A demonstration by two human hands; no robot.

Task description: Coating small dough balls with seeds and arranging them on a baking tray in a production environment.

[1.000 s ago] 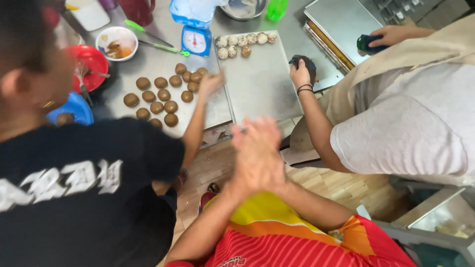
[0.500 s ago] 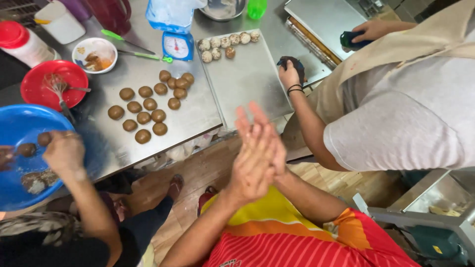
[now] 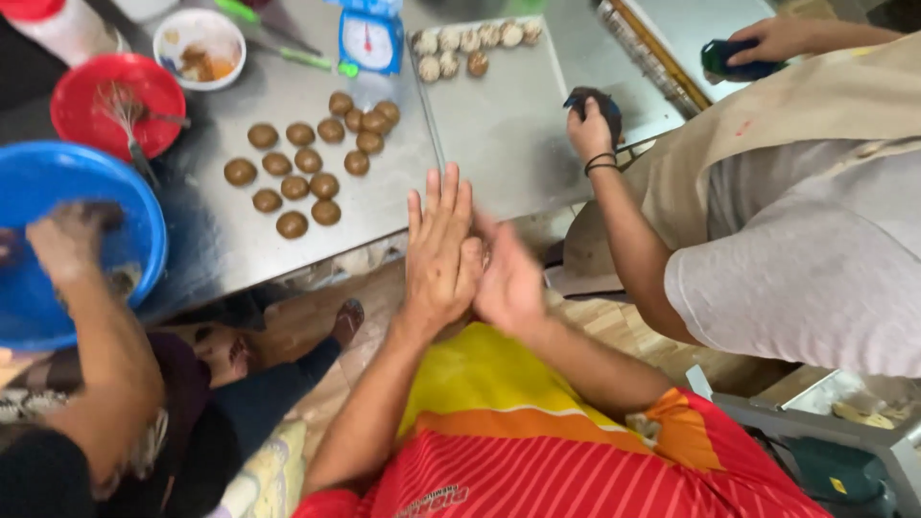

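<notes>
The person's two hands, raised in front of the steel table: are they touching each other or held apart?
Touching. The head view shows the left hand pressed palm to palm against the right hand, with no gap between them. Whatever may sit between the palms is hidden.

dough balls (image 3: 307,158) on table (image 3: 230,240), bowl (image 3: 58,240) left, tray (image 3: 508,125) right, scale (image 3: 369,38) behind; hands (image 3: 470,254) in front
</notes>
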